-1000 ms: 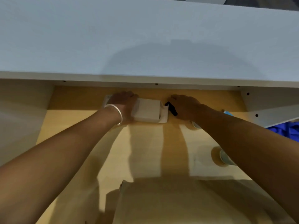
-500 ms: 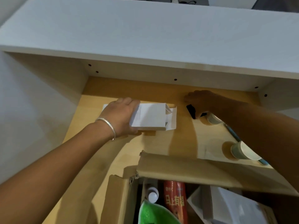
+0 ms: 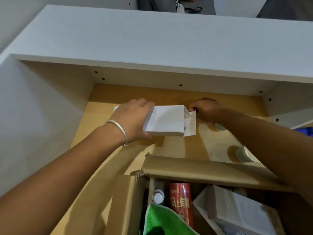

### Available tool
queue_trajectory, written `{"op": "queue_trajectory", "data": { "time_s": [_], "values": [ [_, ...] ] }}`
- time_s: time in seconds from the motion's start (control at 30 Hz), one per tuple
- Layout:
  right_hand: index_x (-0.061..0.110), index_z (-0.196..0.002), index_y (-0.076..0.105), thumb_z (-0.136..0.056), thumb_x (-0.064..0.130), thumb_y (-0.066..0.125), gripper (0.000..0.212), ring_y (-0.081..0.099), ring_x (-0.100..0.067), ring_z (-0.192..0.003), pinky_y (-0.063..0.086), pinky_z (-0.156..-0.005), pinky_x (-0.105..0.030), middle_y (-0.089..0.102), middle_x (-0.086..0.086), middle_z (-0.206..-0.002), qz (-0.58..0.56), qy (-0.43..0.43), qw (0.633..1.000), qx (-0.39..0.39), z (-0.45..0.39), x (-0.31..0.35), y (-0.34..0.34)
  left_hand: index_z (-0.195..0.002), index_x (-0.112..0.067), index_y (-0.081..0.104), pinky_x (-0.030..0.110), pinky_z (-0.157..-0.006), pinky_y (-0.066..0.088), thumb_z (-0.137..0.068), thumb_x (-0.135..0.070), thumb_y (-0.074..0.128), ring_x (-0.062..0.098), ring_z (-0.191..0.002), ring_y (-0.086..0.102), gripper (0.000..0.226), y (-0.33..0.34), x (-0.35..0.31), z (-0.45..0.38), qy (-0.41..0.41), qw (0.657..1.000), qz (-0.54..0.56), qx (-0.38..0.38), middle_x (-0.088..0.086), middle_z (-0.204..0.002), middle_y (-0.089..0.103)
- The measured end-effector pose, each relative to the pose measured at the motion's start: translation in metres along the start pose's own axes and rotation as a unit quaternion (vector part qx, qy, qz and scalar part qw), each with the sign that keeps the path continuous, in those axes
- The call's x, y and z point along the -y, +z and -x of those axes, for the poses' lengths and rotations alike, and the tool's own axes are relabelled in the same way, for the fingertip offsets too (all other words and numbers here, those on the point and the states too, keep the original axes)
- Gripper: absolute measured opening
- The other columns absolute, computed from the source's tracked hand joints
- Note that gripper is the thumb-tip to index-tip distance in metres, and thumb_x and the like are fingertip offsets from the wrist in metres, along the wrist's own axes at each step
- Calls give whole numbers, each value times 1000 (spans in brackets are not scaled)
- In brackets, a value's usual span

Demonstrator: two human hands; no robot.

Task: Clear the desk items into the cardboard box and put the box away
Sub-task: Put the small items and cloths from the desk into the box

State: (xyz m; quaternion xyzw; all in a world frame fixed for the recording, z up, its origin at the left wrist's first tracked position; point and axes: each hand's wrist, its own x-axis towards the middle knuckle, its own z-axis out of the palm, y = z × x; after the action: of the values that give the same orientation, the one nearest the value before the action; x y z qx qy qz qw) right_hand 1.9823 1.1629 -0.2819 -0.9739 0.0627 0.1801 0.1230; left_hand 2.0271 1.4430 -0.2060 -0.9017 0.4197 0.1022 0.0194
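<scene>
We have the left hand [image 3: 133,120] gripping the white carton [image 3: 166,120] near the surface's [image 3: 183,145] back edge, end flap open. The right hand [image 3: 205,109] is curled on something small and dark — can't identify it. Cardboard box [image 3: 194,168] sits at the front edge, already crowded — the carton could snag its flap. Cups [image 3: 243,154] part-hidden by the right arm.

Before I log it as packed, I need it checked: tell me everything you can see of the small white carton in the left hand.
The small white carton looks like thin white card, oblong, lying on its side above the wooden desk. Its right end is open, with flaps folded outward. Faint small print runs along the left part of its top face. The left hand grips its left end; the right hand is curled just beside the open flap. It is not yet in the cardboard box.
</scene>
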Motion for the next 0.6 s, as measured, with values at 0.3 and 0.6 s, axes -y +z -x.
{"op": "queue_trajectory", "data": {
  "time_s": [0.3,0.6],
  "values": [
    [21,-82,66,-82,-2,61,24,62,-15,-71,50,-60,-28,64,8,-80,-183,-109,957,-195,159,59,-68,-142,-29,28,29,-92,44,-64,-59,76,13,-117,42,97,-82,-50,76,30,998,32,-46,-7,-135,43],
    [29,-101,65,-88,16,68,19,61,-5,-79,51,-72,-20,65,13,-88,-275,-56,935,-217,302,49,-78,-139,-31,30,29,-80,49,-55,-72,69,10,-108,48,102,-110,-136,174,114,992,13,-53,-11,-129,48]
  ]
}}
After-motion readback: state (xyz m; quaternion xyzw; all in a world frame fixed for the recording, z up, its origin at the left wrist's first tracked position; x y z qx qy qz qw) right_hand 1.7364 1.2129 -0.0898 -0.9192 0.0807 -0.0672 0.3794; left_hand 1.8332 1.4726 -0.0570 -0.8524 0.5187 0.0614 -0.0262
